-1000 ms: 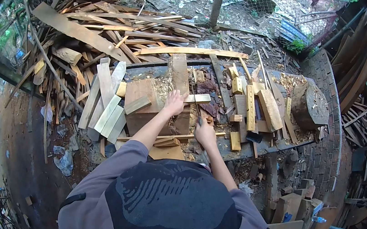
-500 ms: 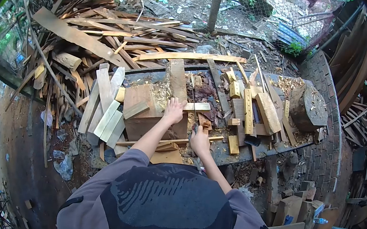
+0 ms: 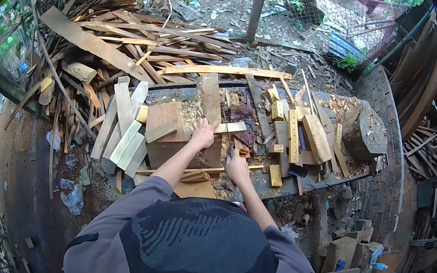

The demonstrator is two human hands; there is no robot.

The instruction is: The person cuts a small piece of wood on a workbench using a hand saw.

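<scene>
My left hand (image 3: 203, 136) presses a short pale wood strip (image 3: 231, 128) down over a wooden block, its fingers at the strip's left end. The strip's right end sticks out past the block's edge. In my right hand (image 3: 237, 168) is a handsaw (image 3: 228, 129), its handle mostly hidden by my fingers. The narrow dark blade points away from me and crosses the strip a little to the right of my left hand. A small wood offcut (image 3: 162, 132) lies on the block (image 3: 158, 149), left of my left hand. Wood chips and shavings lie on its top.
Pale boards (image 3: 129, 147) lean left of the block. Several cut blocks and a long squared timber (image 3: 316, 137) lie to the right, before a round stump (image 3: 364, 130). A dark phone-like object (image 3: 297, 171) rests near the bench's front edge. Scrap wood (image 3: 148, 46) is heaped behind.
The saw and my right hand have shifted slightly along the cut. My left hand's fingers are spread a bit more on the strip. The whole view has tilted slightly.
</scene>
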